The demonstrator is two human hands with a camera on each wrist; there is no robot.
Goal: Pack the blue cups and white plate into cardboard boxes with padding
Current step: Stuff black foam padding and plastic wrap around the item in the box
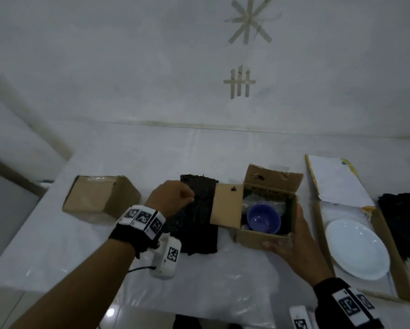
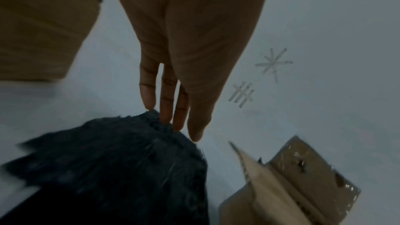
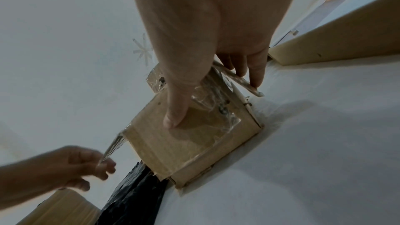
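A blue cup [image 1: 263, 218] sits in the small open cardboard box [image 1: 265, 238] over clear wrap. My right hand [image 1: 291, 233] grips this box, thumb on its near wall [image 3: 173, 121] and fingers [image 3: 255, 78] over its right edge. A sheet of black padding [image 1: 199, 217] lies flat just left of the box. My left hand [image 1: 175, 200] reaches over it, and the straight fingertips [image 2: 166, 117] touch the padding's [image 2: 119, 168] far edge. The white plate [image 1: 357, 249] lies in a flat open box [image 1: 389, 238] at the right.
A closed cardboard box [image 1: 102, 198] stands at the left of the white-covered table [image 1: 211, 281]. More black padding [image 1: 405, 222] lies at the far right. The flat box's lid [image 1: 336, 179] is folded back. A wall with tape marks rises behind.
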